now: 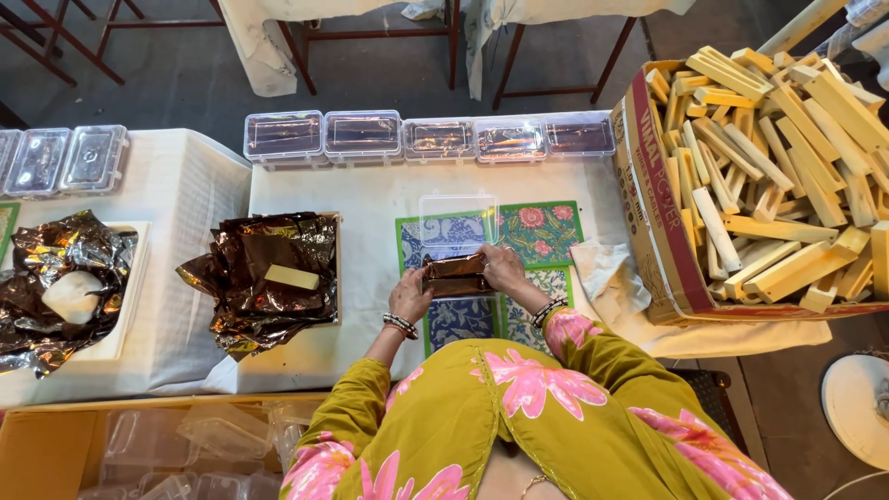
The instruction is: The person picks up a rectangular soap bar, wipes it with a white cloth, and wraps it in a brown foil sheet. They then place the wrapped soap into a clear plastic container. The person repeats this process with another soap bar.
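Lying between both hands (pixel 456 282), foil-wrapped bar (pixel 455 275), gripped at each end

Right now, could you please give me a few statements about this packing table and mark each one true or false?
1. Both hands, left hand and right hand, hold a brown foil-wrapped bar. True.
2. The cardboard box at the right holds clear containers. False: it is heaped with pale yellow bars.
3. A row of closed clear boxes lines the table's far edge. True.
4. The foil sheets at the left are silver and bare. False: they are brown, with one unwrapped bar lying on them.
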